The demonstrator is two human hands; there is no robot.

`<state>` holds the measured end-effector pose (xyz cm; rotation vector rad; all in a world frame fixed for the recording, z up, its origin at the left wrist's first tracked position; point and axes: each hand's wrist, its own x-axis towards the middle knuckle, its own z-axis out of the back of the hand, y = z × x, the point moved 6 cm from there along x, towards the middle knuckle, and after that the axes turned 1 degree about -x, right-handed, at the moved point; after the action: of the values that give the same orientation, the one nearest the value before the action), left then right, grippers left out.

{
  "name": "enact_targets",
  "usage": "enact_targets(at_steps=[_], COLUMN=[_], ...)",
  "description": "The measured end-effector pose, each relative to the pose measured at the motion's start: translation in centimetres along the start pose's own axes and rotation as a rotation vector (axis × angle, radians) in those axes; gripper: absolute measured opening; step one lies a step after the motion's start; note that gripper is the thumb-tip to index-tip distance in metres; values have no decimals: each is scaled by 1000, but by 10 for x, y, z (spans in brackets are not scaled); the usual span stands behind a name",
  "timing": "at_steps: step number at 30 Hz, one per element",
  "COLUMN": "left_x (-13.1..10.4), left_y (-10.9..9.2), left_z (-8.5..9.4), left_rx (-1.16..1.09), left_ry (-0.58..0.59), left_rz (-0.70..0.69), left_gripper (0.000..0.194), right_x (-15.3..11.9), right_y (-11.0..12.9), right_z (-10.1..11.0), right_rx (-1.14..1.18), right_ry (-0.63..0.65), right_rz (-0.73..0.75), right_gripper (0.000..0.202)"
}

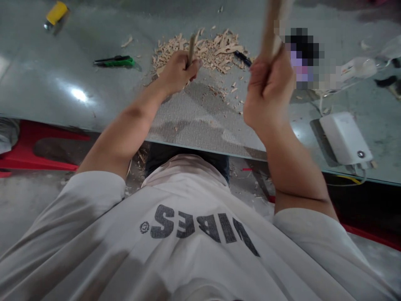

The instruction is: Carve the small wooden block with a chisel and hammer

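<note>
My left hand [179, 72] is closed around a thin brownish stick or handle [191, 45], its upper end poking out above the thumb; the lower end is hidden. Just behind this hand lies a heap of pale wood shavings [221, 46]. Raised on the right, my right hand [272, 90] grips a thicker length of pale wood [271, 29]. That wood is blurred and runs out past the top edge, so its far end does not show. Between the hands, at the heap's edge, lies a dark pen-like object [242, 57].
A green utility knife [115, 62] lies left of the shavings, and a yellow object with a metal end [55, 14] sits farther back. At right stand a white box with a cable [344, 138] and a pixelated object [302, 58]. The table's front edge [200, 149] runs before my body.
</note>
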<state>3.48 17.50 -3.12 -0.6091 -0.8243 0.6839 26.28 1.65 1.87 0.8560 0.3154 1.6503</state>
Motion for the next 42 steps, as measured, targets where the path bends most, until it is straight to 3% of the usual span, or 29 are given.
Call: enact_targets(at_steps=[4, 8, 13, 15, 19, 22, 24, 28, 30, 33, 35, 37, 40, 42], left_x=[0, -2, -2, 0, 4, 5, 4, 1, 0, -1, -1, 0, 3, 5], left_y=[3, -1, -5, -1, 13, 18, 14, 4, 2, 3, 4, 6, 10, 14], left_z=[4, 5, 4, 5, 3, 3, 3, 5, 6, 6, 5, 5, 5, 4], left_rx=[37, 46, 31, 28, 44, 43, 47, 52, 54, 47, 33, 22, 22, 30], left_ry=[-37, -9, -2, -11, 2, -3, -8, -20, -23, -35, -33, -38, -33, -14], left_rz=[24, 21, -2, -3, -1, 23, 19, 3, 12, 28, 29, 31, 34, 38], left_gripper=[51, 49, 46, 54, 64, 65, 66, 59, 54, 50, 52, 57, 65, 67], right_x=[1, 1, 5, 7, 11, 11, 11, 13, 11, 2, -3, -1, 9, 13], right_y=[-3, 1, 0, 2, 6, 14, 15, 6, 8, 17, 17, 11, -6, -12], right_z=[-4, 4, 1, -2, -13, -3, -1, -15, -15, -3, 2, 0, -13, -13], right_rx=[-102, -1, 62, 59, -28, -3, -39, -173, -115, 67, 143, 114, -36, -79], right_ry=[-32, -225, -229, -194, 9, -126, -151, 53, -25, -301, -414, -384, -192, -170], right_rz=[-32, 59, 70, 71, -4, 6, 5, -90, -37, 140, 195, 176, 73, 42], right_gripper=[59, 64, 63, 52, 42, 33, 29, 41, 47, 63, 70, 70, 69, 67])
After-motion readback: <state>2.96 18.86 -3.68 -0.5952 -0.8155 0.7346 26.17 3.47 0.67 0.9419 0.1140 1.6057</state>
